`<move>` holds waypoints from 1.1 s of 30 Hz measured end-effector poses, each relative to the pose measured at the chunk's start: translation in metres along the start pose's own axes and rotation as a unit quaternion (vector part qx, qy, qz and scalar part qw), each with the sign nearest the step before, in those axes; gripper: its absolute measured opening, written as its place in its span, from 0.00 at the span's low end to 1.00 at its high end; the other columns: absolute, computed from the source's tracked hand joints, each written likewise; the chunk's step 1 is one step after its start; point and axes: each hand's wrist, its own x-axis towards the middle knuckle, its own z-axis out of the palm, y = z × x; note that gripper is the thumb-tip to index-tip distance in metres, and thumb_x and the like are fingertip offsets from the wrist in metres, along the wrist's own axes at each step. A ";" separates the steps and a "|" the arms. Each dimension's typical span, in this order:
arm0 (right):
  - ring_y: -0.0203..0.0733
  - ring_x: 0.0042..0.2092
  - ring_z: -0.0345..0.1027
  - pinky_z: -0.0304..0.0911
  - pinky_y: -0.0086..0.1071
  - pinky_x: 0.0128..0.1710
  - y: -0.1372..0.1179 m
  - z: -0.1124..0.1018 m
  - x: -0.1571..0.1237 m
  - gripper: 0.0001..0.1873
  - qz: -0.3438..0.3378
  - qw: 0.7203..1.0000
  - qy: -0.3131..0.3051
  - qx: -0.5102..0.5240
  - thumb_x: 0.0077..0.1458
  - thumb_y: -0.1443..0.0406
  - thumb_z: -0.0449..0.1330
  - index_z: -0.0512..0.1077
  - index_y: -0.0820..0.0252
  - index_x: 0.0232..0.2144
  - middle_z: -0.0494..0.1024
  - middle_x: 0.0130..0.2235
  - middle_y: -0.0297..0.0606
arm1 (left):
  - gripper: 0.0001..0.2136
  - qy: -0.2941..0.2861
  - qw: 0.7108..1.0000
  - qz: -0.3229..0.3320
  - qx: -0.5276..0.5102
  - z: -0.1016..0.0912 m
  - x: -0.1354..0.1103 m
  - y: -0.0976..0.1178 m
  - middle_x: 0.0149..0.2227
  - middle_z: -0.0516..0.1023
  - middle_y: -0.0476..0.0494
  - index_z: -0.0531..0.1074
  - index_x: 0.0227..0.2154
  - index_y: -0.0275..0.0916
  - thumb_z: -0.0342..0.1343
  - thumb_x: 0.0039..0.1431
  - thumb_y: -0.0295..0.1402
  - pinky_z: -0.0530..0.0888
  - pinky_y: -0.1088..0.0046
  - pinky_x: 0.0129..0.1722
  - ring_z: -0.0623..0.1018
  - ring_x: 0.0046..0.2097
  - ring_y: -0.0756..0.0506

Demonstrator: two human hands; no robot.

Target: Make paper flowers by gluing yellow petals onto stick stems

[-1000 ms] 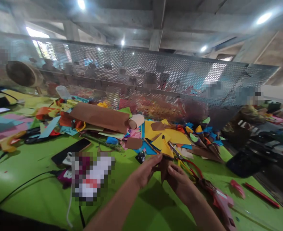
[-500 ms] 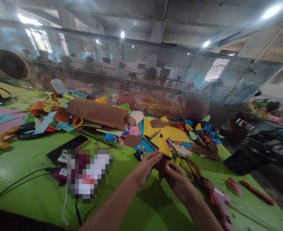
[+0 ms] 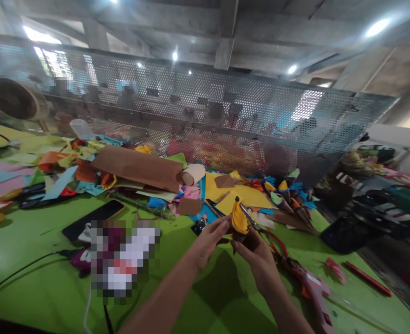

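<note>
Between my hands stands a small brown paper cone with a pleated yellow paper swirl (image 3: 240,219) on top and a dark tip above it. My right hand (image 3: 257,260) grips the cone from the right, its thumb on the brown lower part. From the left, my left hand (image 3: 206,243) pinches at the cone's side, some of its fingers hidden behind it. Just beyond, scissors (image 3: 251,219) with red handles lie on the green table (image 3: 177,273). A pink glue gun (image 3: 316,294) lies to the right of my right hand.
Coloured paper sheets (image 3: 215,192) and a brown paper roll (image 3: 138,167) pile up along a perforated metal screen (image 3: 177,97). Finished-looking paper cones (image 3: 295,197) lie at the right. A phone (image 3: 95,220) and cables lie left; a red pen (image 3: 368,279) lies right.
The cone has been turned and tilted, so its yellow pleated swirl now faces me. My right hand has shifted to its lower part. The view has moved slightly.
</note>
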 end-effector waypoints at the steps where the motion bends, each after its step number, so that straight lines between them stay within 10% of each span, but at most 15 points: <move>1: 0.48 0.43 0.72 0.65 0.39 0.45 0.000 -0.001 0.001 0.21 -0.016 1.000 0.015 -0.019 0.43 0.60 0.72 0.75 0.54 0.41 0.80 0.41 0.39 | 0.25 -0.004 1.000 0.002 0.004 -0.001 0.001 0.000 0.48 0.79 0.37 0.75 0.49 0.38 0.64 0.51 0.47 0.71 0.66 0.49 0.76 0.51 0.40; 13: 0.43 0.32 0.68 0.65 0.34 0.32 0.006 -0.004 0.002 0.15 -0.136 0.947 0.079 -0.281 0.46 0.63 0.64 0.72 0.61 0.38 0.78 0.32 0.38 | 0.24 -0.018 1.000 0.017 0.003 -0.003 0.005 -0.008 0.42 0.82 0.41 0.79 0.42 0.37 0.74 0.38 0.34 0.72 0.63 0.51 0.78 0.46 0.42; 24: 0.44 0.34 0.71 0.67 0.36 0.36 -0.011 -0.006 0.008 0.16 -0.100 0.984 0.082 -0.120 0.44 0.61 0.68 0.73 0.60 0.36 0.79 0.33 0.37 | 0.30 0.053 0.997 0.021 0.049 -0.010 0.013 -0.011 0.42 0.80 0.42 0.75 0.49 0.42 0.72 0.40 0.41 0.70 0.72 0.39 0.77 0.41 0.45; 33: 0.46 0.35 0.74 0.70 0.38 0.34 -0.091 -0.084 0.071 0.21 -0.145 0.940 0.177 -0.253 0.44 0.55 0.69 0.74 0.60 0.38 0.80 0.36 0.38 | 0.25 0.116 0.981 -0.026 0.154 -0.011 0.011 -0.010 0.35 0.78 0.45 0.74 0.43 0.38 0.66 0.43 0.46 0.67 0.74 0.33 0.74 0.33 0.48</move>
